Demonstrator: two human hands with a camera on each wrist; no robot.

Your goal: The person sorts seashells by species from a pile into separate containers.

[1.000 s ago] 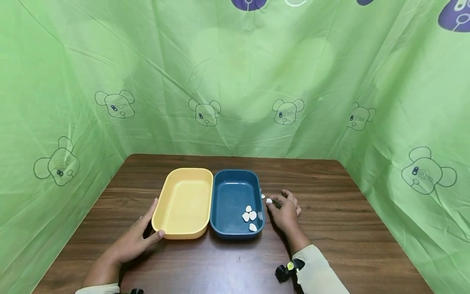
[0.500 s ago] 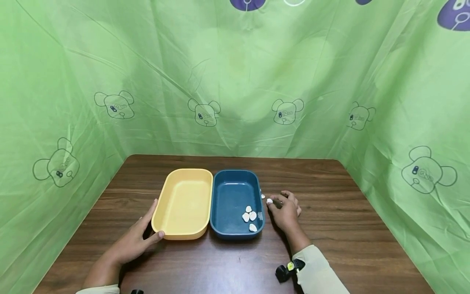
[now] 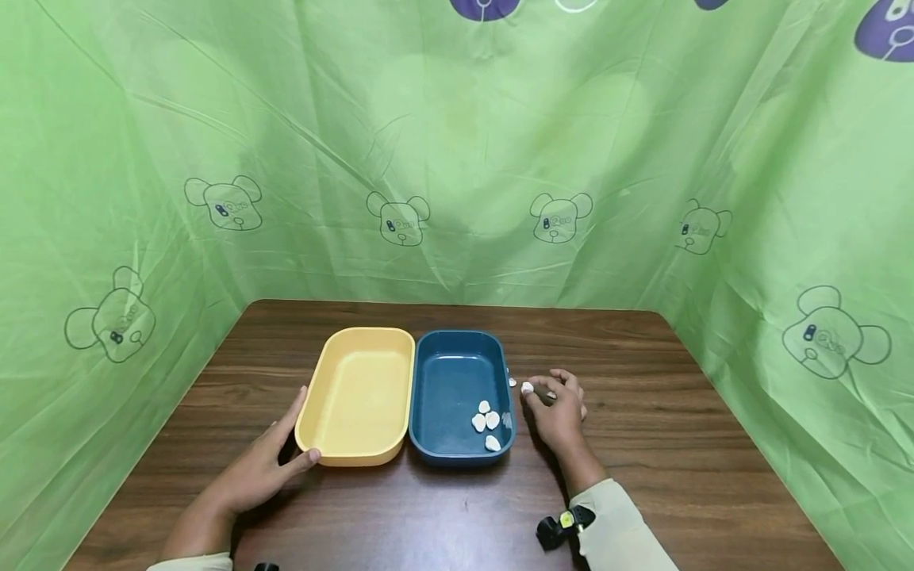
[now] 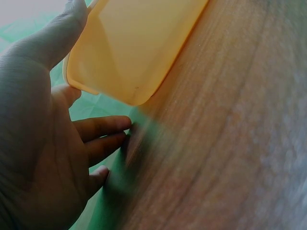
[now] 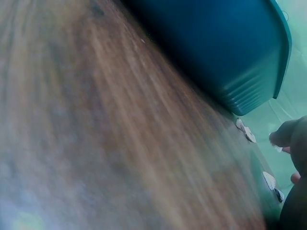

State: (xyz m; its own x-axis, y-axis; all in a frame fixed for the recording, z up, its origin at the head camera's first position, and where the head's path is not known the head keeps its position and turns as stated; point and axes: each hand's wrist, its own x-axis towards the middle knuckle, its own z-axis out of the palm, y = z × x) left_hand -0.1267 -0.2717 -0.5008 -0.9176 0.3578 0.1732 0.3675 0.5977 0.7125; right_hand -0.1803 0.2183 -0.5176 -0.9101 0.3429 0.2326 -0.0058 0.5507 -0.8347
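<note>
pinching white piece (image 3: 527,388) in right hand (image 3: 562,412), right of blue tray (image 3: 453,381): grip lightly, bracing yellow tray (image 3: 364,388), left of it, with spread left hand (image 3: 259,468).

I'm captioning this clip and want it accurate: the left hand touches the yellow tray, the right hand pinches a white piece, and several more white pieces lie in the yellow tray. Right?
Not quite: those several pieces lie in the blue tray, not the yellow tray, as the head view shows. The rest stands.
</note>
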